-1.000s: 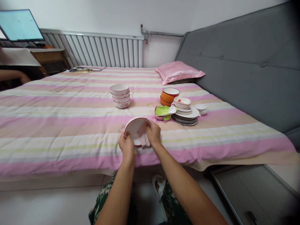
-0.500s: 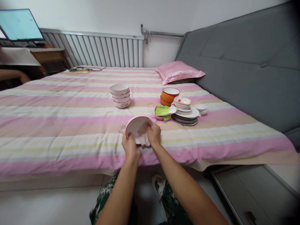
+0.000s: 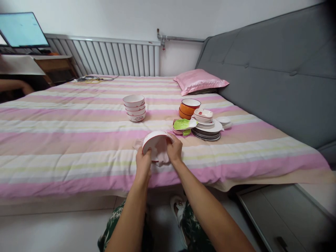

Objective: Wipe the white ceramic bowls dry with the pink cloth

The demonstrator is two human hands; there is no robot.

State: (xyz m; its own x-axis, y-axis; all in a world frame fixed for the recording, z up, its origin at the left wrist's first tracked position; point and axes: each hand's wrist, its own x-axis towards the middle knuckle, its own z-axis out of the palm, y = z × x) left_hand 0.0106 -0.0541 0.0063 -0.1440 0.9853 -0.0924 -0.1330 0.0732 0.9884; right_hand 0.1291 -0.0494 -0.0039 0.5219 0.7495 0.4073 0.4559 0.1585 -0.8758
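A white bowl with a red rim (image 3: 153, 139) is tilted on its side just above the bed's near edge. My left hand (image 3: 143, 159) grips its left side, the thumb at the rim. At its right side my right hand (image 3: 174, 148) is closed on the bowl and a pale pink cloth (image 3: 160, 155), which lies partly inside the bowl. Beyond them stands a stack of several white bowls (image 3: 134, 107). To the right are orange bowls (image 3: 186, 110), green leaf-shaped dishes (image 3: 181, 124), small rectangular dishes (image 3: 203, 114) and stacked plates (image 3: 207, 133).
The striped bedspread (image 3: 65, 140) lies under the dishes. A pink pillow (image 3: 201, 80) rests near the grey headboard (image 3: 267, 59). Cables (image 3: 96, 79) lie at the far left. A person's arm (image 3: 15, 85) shows by the desk. A grey cabinet (image 3: 283, 210) stands at the lower right.
The bowl has tipped so that more of its outer side shows and its opening faces lower. My right hand has shifted slightly up and right, with the cloth still in the bowl.
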